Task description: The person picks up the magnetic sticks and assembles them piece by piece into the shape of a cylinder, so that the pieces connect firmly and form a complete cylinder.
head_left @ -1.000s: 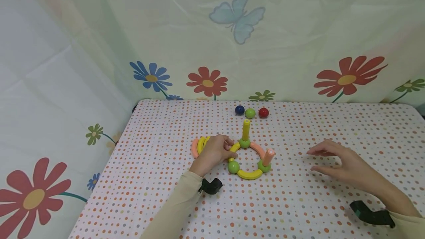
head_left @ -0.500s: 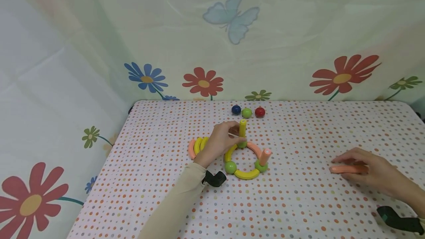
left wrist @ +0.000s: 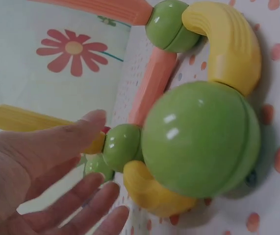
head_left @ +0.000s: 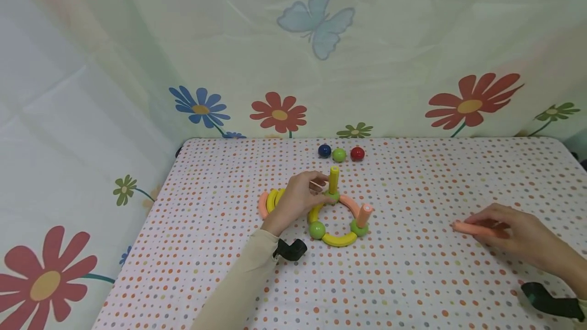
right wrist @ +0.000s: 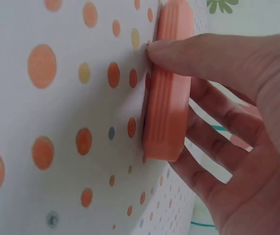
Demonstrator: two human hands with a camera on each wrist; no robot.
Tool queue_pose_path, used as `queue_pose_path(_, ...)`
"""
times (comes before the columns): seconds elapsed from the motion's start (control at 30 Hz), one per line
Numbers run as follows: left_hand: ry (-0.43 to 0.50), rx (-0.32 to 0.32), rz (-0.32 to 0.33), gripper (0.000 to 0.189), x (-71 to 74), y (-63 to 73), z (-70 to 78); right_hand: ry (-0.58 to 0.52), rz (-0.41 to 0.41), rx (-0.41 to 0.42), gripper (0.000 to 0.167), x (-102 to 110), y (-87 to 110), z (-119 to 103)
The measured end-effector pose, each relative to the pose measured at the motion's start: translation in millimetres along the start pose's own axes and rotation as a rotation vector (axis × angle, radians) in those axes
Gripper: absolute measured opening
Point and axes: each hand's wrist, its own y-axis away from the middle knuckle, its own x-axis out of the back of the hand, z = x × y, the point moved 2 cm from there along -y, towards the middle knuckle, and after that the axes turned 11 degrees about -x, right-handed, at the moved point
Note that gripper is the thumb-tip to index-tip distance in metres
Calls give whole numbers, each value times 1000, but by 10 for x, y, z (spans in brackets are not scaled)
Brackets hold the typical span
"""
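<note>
A ring of green balls, curved yellow sticks (head_left: 340, 240) and a curved orange stick (head_left: 350, 204) lies on the table. A straight yellow stick (head_left: 334, 180) stands on its back ball, a straight orange one (head_left: 364, 216) on its right ball. My left hand (head_left: 300, 195) is at the back ball, thumb over the base of the yellow stick; in the left wrist view its other fingers (left wrist: 93, 200) are loosely extended, the index partly hidden. Far right, my right hand (head_left: 518, 233) pinches a straight, grooved orange stick (right wrist: 168, 103) between thumb and fingers, close over the tabletop.
Dark blue (head_left: 324, 150), green (head_left: 339, 155) and red (head_left: 357, 154) balls sit in a row toward the back edge. Curved yellow and orange sticks (head_left: 263, 205) lie nested left of the ring, partly behind my left hand. A printed curtain (head_left: 390, 65) hangs behind the table.
My left hand has moved from the ring's left side to the standing yellow stick. My right hand has moved right, taken hold of the orange stick and turned it slightly.
</note>
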Motion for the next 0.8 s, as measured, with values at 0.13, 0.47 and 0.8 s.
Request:
queue_pose_path(0.13, -47, 54, -35, 40, 17, 82, -77, -37, 33, 9, 31, 1, -42, -147)
queue_pose_path(0.47, -58, 110, -74, 25, 32, 170, -169, -310, 249, 214, 45, 97, -279, -1118)
queue_pose_path(0.8, -25, 121, -81, 23, 38, 164, -218, -785, 208, 401, 50, 321, -297, -2521)
